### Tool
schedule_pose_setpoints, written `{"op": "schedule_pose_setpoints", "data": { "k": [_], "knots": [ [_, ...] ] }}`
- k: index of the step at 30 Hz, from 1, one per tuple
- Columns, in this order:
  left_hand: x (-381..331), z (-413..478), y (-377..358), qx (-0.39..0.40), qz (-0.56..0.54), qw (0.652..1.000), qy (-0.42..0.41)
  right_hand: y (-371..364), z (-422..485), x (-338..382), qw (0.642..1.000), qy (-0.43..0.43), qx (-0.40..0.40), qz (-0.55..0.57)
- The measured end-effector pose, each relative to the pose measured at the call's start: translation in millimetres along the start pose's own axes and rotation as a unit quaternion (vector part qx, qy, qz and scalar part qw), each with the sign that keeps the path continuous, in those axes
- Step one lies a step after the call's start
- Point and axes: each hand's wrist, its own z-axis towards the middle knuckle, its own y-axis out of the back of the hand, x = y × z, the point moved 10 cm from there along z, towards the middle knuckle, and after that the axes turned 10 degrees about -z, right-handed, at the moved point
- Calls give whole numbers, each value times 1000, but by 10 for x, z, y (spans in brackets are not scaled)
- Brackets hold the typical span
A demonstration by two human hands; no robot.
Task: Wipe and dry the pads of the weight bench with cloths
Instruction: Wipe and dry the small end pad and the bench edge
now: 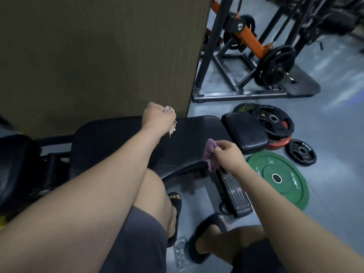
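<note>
Dim, soft (edges warped), slightly blurred

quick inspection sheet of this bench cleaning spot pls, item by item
surface: long bench pad, black and creased; small pad at its right end; left pad set apart.
job's things: pale cloth over the long bench pad; purple cloth at its near edge.
clutter: green plate, red plate and black plates on the floor.
grippers: left hand grips the pale cloth; right hand pinches the purple cloth.
cables: nothing seen.
surroundings: brown panel; orange-and-black rack.
</note>
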Motion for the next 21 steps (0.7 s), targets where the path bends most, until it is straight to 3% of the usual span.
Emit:
{"op": "schedule_pose_setpoints", "data": {
  "k": [6, 12, 17, 21],
  "knots": [
    [-360, -644, 1226, -77, -11, 996, -50, -216, -394, 849, 984, -2, 100, 150],
    [-370, -1113, 2474, -153, 43, 984, -77, -918, -725, 1867, 959, 105, 214, 151],
    [70, -1540, 3363, -215, 73, 973, -27, -1658, -1140, 2518, 935, 162, 294, 117],
    [686, -2004, 4013, -262, 10, 964, 49, -2315, -1605, 2936, 910, 219, 344, 72]
  ]
}}
